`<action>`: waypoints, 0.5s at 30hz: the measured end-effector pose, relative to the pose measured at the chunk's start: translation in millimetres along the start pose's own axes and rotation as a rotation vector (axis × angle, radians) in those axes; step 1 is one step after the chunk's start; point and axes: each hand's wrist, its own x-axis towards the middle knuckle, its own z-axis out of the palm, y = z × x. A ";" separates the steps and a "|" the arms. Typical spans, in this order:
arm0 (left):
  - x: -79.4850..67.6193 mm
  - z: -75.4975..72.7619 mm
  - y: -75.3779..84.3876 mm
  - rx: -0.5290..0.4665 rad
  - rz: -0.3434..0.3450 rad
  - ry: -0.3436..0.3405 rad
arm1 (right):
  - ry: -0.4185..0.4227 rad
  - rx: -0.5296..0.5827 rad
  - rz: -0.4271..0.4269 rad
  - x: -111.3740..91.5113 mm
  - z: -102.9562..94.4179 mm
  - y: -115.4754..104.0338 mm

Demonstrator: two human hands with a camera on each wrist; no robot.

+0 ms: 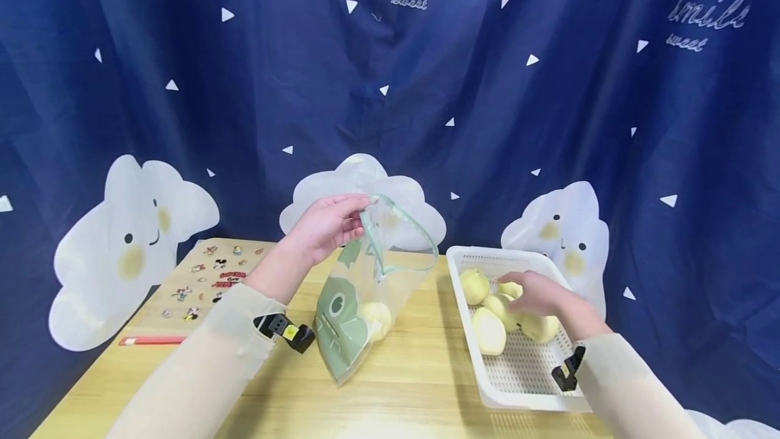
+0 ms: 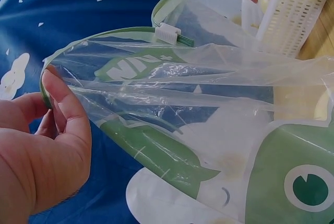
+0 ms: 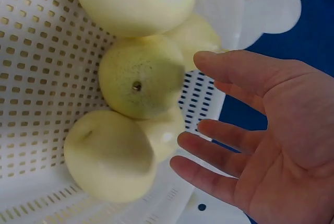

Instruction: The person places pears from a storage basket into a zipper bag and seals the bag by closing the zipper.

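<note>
My left hand [image 1: 329, 225] pinches the green zipper rim of a clear plastic zip bag [image 2: 172, 156] with green cartoon printing. The bag hangs with its mouth spread, a white slider [image 2: 167, 33] on the rim. Low inside it sits one pale yellow pear [image 1: 376, 320]. My right hand [image 3: 282, 145] reaches over the white basket [image 1: 496, 400], fingers spread and apart, holding nothing. Right by its fingertips lies a greenish-yellow pear [image 3: 141, 78], blossom end showing. Several more pears, among them one at the near left [image 1: 489, 332], rest in the basket around it.
On the left of the wooden table [image 1: 420, 371] lies a tan pouch [image 1: 201, 283] with cartoon figures and a red edge strip [image 1: 152, 340]. A blue curtain [image 1: 390, 107] with white clouds hangs right behind the table.
</note>
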 end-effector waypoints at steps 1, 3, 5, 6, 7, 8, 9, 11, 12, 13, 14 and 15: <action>-0.1 0.2 -0.2 0.004 0.000 0.001 | -0.012 0.003 0.011 2.5 1.2 0.6; 0.1 0.7 -0.4 0.010 0.002 0.003 | -0.045 0.010 0.030 7.5 3.7 0.9; 0.2 0.9 -0.5 0.012 0.003 0.005 | -0.079 -0.008 0.055 11.5 5.7 -0.2; 0.2 1.0 -0.6 0.012 0.003 0.005 | -0.096 -0.018 0.071 13.1 6.6 -1.1; 0.2 0.9 -0.5 0.010 0.003 0.005 | -0.111 -0.032 0.074 14.7 7.8 -1.6; 0.1 0.7 -0.5 0.008 0.003 0.004 | -0.125 -0.044 0.083 15.9 8.8 -2.6; 0.0 0.4 -0.4 0.007 0.002 0.002 | -0.139 -0.060 0.094 16.9 9.7 -3.8; -0.4 0.0 -0.2 0.005 0.002 0.001 | -0.158 -0.086 0.107 18.5 11.8 -7.0; -0.7 -0.2 0.1 0.007 0.002 0.000 | -0.166 -0.096 0.111 19.3 13.0 -8.4; -0.9 -0.5 0.3 0.009 0.002 0.000 | -0.170 -0.109 0.105 20.0 14.1 -9.7; -1.0 -0.8 0.5 0.010 0.003 -0.001 | -0.177 -0.104 0.115 20.6 15.0 -11.4; -1.2 -1.0 0.8 0.012 0.004 -0.001 | -0.182 -0.094 0.120 21.0 15.9 -12.7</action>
